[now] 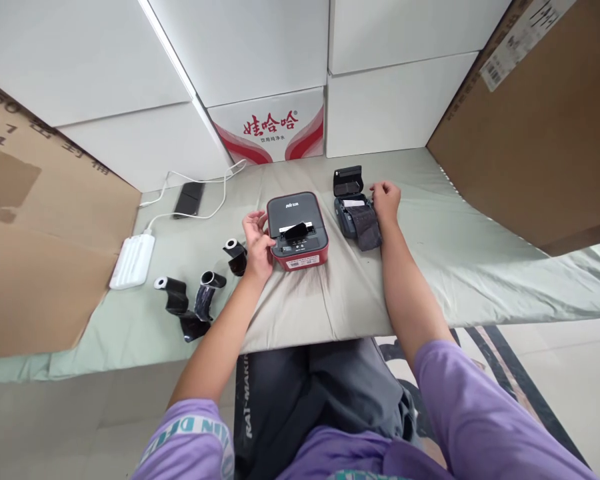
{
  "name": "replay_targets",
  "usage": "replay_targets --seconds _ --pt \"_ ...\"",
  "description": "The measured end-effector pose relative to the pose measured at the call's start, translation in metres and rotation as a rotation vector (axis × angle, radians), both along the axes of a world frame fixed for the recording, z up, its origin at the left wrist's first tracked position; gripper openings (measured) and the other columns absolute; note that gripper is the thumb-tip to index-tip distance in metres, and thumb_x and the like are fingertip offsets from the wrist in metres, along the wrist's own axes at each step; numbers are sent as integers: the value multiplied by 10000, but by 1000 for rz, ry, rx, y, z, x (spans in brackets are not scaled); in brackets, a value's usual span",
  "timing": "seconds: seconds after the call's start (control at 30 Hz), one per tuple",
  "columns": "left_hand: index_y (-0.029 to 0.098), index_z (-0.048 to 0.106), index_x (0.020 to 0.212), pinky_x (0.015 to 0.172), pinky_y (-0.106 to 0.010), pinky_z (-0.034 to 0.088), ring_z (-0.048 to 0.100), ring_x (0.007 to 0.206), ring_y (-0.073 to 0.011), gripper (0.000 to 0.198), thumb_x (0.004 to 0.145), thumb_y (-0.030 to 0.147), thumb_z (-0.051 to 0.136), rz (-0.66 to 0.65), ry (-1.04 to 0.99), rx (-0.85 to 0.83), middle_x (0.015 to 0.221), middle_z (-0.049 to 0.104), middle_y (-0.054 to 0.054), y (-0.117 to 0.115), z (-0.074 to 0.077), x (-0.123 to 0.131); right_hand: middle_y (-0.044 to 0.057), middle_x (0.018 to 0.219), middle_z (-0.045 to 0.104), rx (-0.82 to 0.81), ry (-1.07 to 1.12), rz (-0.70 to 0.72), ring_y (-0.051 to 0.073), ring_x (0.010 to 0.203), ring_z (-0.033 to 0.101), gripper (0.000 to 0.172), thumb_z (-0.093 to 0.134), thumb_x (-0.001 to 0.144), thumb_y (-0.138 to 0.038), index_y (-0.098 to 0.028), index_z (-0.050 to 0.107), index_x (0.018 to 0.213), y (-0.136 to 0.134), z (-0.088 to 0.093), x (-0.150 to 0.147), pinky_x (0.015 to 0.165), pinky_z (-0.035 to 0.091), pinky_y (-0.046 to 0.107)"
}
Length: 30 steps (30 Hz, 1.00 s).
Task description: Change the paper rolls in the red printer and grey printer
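Observation:
In the head view, a red and black label printer (300, 219) stands on the cloth, a dark strip sticking up from its slot. My left hand (259, 247) grips the printer's left side, thumb at its front top corner. To the right lies a smaller dark portable printer (347, 217) with its lid (348, 181) raised. A white roll shows inside, and a dark strip (367, 228) hangs over its front. My right hand (386, 200) is beside this printer's right edge, fingers curled closed; what they hold, if anything, is hidden.
Several partly unrolled black rolls (177, 298) lie left of my left arm. Behind them are a white power bank (133, 261) with a cable and a black phone (189, 199). Cardboard boxes (540, 133) flank the cloth-covered table (430, 220); white boxes (400, 107) line the back.

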State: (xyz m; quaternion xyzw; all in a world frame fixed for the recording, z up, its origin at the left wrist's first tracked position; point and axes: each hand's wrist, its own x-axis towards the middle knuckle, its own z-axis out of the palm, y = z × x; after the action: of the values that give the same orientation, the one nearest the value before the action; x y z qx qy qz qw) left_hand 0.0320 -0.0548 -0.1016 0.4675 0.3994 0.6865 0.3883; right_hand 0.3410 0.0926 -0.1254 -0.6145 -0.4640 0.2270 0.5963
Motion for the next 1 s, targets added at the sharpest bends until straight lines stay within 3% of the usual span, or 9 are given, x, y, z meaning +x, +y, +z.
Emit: replay_targets --seconds 0.13,0.27,0.37,0.47,0.6,0.67,0.77,0.87,1.0 --pt "289 449 1199 1007 -370 504 555 1274 -229 596 610 216 501 87 133 -12 1296 555 -67 0 -9 -1 -50 556 476 -14 -2 0 135 575 444 171 522 798 -248 -206 568 638 -3 3 -1 666 407 307" --pt "234 601 1099 1025 -392 495 553 1261 -254 403 719 245 464 126 379 -19 1285 560 -92 -7 -11 -6 -53 541 470 -37 -3 9 141 583 440 152 523 776 -233 -204 576 636 -4 5 -2 652 387 303" --pt "224 712 976 1116 -429 423 535 1279 -265 287 861 287 457 166 609 35 1269 604 -86 -9 9 -15 -52 543 473 -36 -3 16 143 594 448 150 525 767 -234 -204 579 631 -4 6 -2 648 376 301" --pt "258 772 1010 1051 -459 441 603 1120 -271 335 943 330 452 33 934 -7 1118 728 -70 3 43 -23 -41 573 507 -26 -7 23 145 620 473 151 525 775 -243 -203 585 643 -6 6 -3 658 377 302" --pt "302 815 997 830 -385 491 666 867 -263 259 863 304 592 -268 1340 -142 947 787 -46 35 82 -20 -37 584 521 -23 -9 18 145 618 473 151 525 782 -245 -200 589 653 -7 5 -4 660 368 306" --pt "304 823 985 765 -357 486 679 790 -257 239 797 305 674 -314 1510 -152 896 789 -49 51 91 -11 -37 579 519 -21 -9 24 146 615 476 153 522 786 -241 -200 588 653 -7 4 -4 656 363 307" --pt "280 834 928 739 -363 489 696 778 -287 225 735 288 718 -277 1734 -134 816 779 -79 62 95 2 -39 573 515 -22 -12 34 148 616 479 157 519 792 -236 -203 589 656 -6 3 -4 656 366 307" --pt "281 835 934 762 -389 506 714 787 -301 222 763 278 694 -247 1727 -128 783 775 -74 55 102 5 -34 578 527 -25 -18 35 150 618 481 160 528 795 -237 -204 592 651 -4 2 -4 671 381 310" --pt "285 815 1024 843 -403 556 729 865 -276 261 780 334 737 -216 1423 -74 916 789 -32 20 124 -16 -33 572 511 -31 -20 22 148 604 473 160 539 791 -231 -204 588 642 0 0 -3 678 400 317"
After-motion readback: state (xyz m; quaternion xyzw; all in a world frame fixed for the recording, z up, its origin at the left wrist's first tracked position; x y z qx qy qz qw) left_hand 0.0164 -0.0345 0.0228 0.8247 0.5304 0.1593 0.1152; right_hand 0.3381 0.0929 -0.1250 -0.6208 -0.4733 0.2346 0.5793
